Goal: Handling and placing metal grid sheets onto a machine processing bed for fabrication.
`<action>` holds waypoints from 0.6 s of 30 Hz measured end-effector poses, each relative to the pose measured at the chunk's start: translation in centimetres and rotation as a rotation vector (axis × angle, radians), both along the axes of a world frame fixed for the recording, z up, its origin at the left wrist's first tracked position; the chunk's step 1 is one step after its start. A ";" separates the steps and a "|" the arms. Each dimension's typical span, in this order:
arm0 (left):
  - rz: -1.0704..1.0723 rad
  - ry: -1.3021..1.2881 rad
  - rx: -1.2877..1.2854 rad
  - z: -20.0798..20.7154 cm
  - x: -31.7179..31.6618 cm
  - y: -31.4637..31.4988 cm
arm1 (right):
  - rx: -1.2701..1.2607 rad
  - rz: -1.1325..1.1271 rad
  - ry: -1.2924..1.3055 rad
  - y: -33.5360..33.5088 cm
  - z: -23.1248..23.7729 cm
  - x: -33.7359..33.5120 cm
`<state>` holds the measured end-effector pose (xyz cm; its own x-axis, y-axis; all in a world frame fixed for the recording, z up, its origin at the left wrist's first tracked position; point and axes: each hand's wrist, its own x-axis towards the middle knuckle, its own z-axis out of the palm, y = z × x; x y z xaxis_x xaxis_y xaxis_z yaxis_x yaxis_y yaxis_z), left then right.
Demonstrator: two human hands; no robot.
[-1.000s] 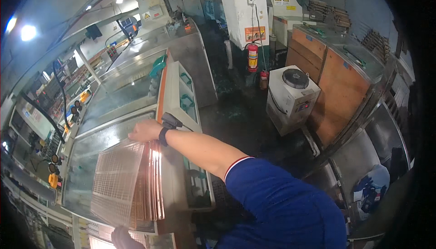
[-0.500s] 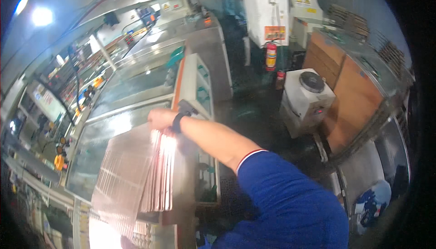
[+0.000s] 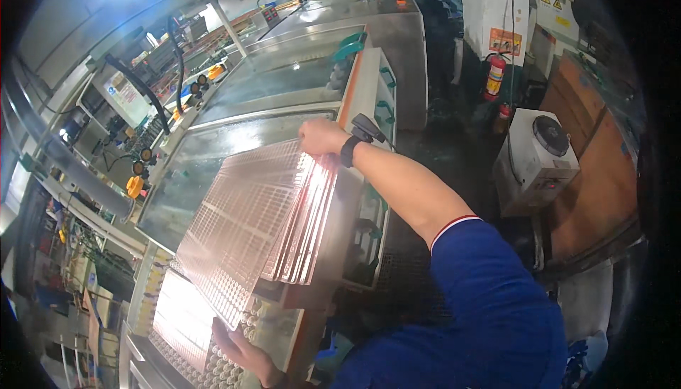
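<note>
A thin copper-coloured circuit board panel (image 3: 241,212) with a fine grid pattern slopes across the machine top. My right hand (image 3: 323,138) is closed on its far right corner, wrist above the stack. At its near end, my left hand (image 3: 245,353) has its fingers against the bottom corner; part of that grip is hidden by the panel. Under and right of the panel lies a stack of similar panels (image 3: 305,233), fanned at their edges. Another shiny panel (image 3: 181,314) rests flat on the conveyor rollers (image 3: 225,373) at the near left.
Glass-like covers (image 3: 248,80) top the long machine, with a green handle (image 3: 349,46) beyond. Black hoses (image 3: 138,87) and gauges hang at left. Right of the aisle stand a white box unit (image 3: 532,169) with a black lid, a fire extinguisher (image 3: 495,77) and a wooden-sided bench (image 3: 589,155).
My view has turned toward the left and down. My left hand has come into view at the panel's near corner. The right hand stays on the far corner.
</note>
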<state>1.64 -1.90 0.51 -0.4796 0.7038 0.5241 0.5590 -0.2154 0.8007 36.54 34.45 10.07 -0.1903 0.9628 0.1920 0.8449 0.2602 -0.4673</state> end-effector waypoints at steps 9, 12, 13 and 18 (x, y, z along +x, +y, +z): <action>-0.243 -0.845 -0.045 1.5 -0.4 1.2 | -0.006 0.000 -0.081 -1.8 1.1 -0.7; -0.254 -0.999 0.010 1.9 -0.6 1.4 | -0.032 0.024 -0.117 -1.7 1.3 -0.7; -0.245 -0.952 -0.009 2.0 -0.6 1.5 | -0.036 0.044 -0.131 -1.6 1.3 -0.6; -0.230 -0.876 -0.038 2.8 -0.7 0.8 | -0.049 0.056 -0.118 -1.4 1.1 -0.5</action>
